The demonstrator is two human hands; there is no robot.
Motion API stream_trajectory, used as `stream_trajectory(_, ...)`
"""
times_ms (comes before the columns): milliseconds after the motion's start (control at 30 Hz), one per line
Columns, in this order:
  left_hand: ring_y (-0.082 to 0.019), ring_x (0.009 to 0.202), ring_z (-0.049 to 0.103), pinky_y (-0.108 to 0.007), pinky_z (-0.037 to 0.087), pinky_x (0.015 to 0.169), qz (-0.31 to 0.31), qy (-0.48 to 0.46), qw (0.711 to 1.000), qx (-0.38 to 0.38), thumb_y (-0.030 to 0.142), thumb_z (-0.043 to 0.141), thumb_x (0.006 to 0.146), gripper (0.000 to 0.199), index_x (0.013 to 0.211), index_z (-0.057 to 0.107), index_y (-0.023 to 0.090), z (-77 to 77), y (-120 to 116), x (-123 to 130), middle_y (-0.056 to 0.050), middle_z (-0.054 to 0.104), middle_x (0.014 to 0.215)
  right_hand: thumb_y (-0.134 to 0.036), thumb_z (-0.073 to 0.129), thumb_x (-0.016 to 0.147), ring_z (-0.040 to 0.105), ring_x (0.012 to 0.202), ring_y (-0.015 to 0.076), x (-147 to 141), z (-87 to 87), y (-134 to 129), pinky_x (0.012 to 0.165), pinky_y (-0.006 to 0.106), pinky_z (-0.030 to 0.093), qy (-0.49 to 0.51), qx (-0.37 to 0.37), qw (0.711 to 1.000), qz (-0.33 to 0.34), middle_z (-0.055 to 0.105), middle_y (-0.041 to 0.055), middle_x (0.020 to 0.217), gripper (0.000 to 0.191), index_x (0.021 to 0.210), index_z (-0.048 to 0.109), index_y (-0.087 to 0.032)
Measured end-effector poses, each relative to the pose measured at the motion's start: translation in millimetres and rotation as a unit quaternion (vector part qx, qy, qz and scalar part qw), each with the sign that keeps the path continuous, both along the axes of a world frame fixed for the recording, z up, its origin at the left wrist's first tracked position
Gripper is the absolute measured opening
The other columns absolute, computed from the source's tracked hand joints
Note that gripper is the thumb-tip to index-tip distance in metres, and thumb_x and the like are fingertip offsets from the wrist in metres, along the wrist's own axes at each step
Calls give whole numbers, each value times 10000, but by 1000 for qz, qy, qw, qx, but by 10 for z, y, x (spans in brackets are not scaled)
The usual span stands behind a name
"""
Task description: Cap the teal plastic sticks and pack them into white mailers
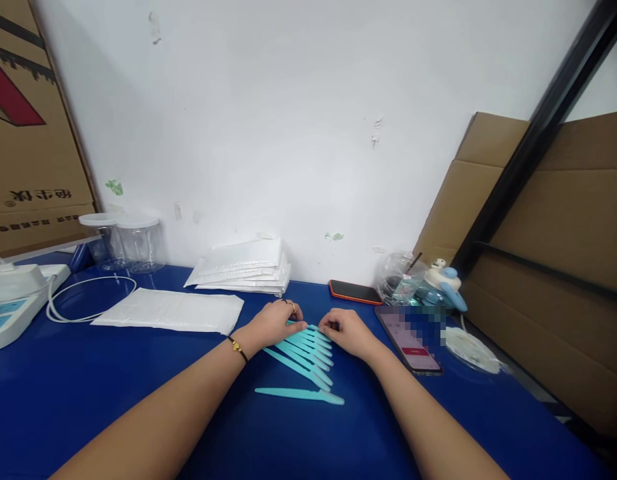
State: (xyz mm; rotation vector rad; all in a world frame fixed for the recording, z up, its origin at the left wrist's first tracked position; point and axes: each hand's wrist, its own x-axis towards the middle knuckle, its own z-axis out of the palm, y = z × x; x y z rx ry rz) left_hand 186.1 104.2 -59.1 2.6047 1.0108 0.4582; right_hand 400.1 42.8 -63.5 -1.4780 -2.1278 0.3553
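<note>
Several turquoise eyebrow razors (pixel 308 353) lie fanned out on the blue table, overlapping, their pale tips to the right. My left hand (pixel 276 323) is closed at the far end of the fan, its thumb and fingers on the topmost razor and hiding part of its handle. At that razor's tip, my right hand (pixel 346 331) pinches with thumb and forefinger. One more eyebrow razor (pixel 298 394) lies apart, closer to me than the fan.
White padded envelopes (pixel 243 263) are stacked by the wall, and a single envelope (pixel 171 309) lies left. Two clear jars (pixel 141 247), a power strip (pixel 23 300) and a white cable stand left. To the right are two phones (pixel 356 292) (pixel 411 343) and a blue-lidded bottle (pixel 438 287).
</note>
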Motion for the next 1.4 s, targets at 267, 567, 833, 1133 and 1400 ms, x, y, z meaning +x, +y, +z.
stream_trajectory(267, -368, 1335, 174, -484, 201, 1068, -111, 189, 972, -88, 569, 774, 359, 1326, 1439, 105, 190, 220, -220, -176, -149, 177, 1484, -527, 780, 478, 193, 1343, 324, -106, 109, -335, 1089, 429, 193, -54, -168, 981, 77, 202, 128, 1489, 1203, 1444, 150, -186)
stream_trajectory(567, -276, 1028, 516, -321, 462, 805, -78, 192, 978, 11, 409, 713, 567, 577, 1066, 561, 164, 339, -453, -56, -103, 566, 1062, -369, 647, 700, 462, 1083, 246, -279, 252, -446, 918, 346, 389, -105, -114, 985, 71, 508, 84, 1169, 554, 1210, 514, -197)
stream_trajectory(833, -258, 831, 593, -330, 486, 742, -42, 197, 970, 135, 200, 568, 670, 274, 927, 574, 105, 137, -514, 107, -131, 619, 912, -127, 509, 692, 476, 911, 212, -400, 157, -415, 796, 310, 424, -177, -22, 983, 53, 499, 78, 985, 241, 929, 535, -159)
stream_trajectory(1133, -250, 794, 604, -351, 490, 761, -44, 144, 976, 157, 236, 555, 721, 174, 861, 567, 132, -79, -463, 189, -119, 628, 881, -30, 425, 682, 495, 907, 204, -388, 85, -327, 815, 300, 419, -186, -11, 981, 60, 532, 83, 973, 317, 953, 530, -157)
stream_trajectory(1400, -230, 751, 607, -311, 463, 669, 1, 44, 997, 69, 231, 522, 771, 249, 1003, 475, 152, 80, -435, 204, -78, 624, 847, -124, 539, 699, 535, 926, 211, -192, 460, -378, 838, 331, 440, -43, 52, 997, 48, 574, 60, 1009, 373, 1063, 544, -206)
